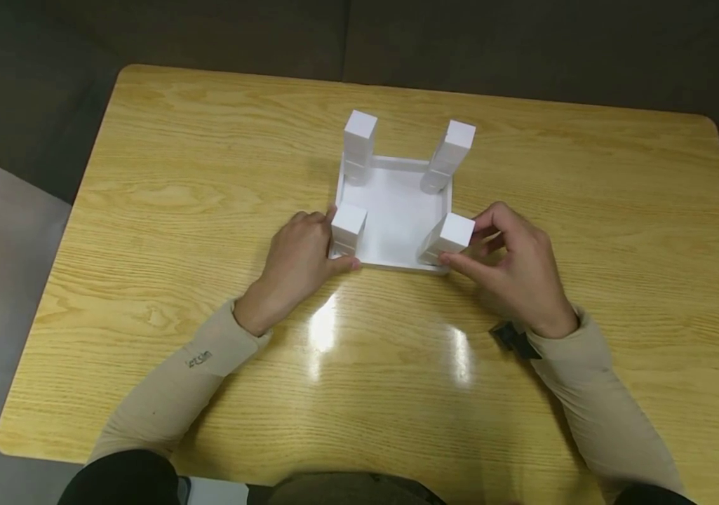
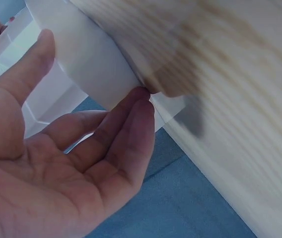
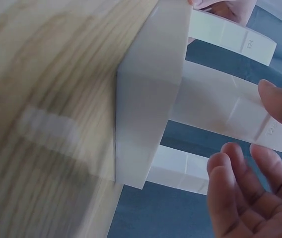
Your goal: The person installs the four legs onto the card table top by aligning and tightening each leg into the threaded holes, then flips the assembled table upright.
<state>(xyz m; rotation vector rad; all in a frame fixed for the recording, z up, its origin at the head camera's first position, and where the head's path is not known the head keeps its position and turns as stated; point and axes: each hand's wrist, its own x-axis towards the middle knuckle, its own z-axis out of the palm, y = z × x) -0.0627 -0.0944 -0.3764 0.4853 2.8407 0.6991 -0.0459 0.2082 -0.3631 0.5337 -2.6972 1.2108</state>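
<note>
A shallow white tray-like base (image 1: 397, 210) with a low rim lies on the table, a white square post rising at each corner. My left hand (image 1: 299, 252) grips the base's near left corner, thumb on the front rim and fingers along the left side, beside the near left post (image 1: 349, 223). In the left wrist view, the fingertips (image 2: 143, 96) touch the base's outer wall (image 2: 99, 64). My right hand (image 1: 517, 263) pinches the near right post (image 1: 457, 233) close to its top. Raised digits mark this post (image 3: 220, 104) in the right wrist view; its foot meets the base.
The far left post (image 1: 360, 130) and far right post (image 1: 459, 137) stand at the base's back corners. All this rests on a glossy wooden table (image 1: 195, 175) with rounded corners. A dark partition (image 1: 239, 35) borders its far side. A black device (image 1: 513, 340) hangs by the right cuff.
</note>
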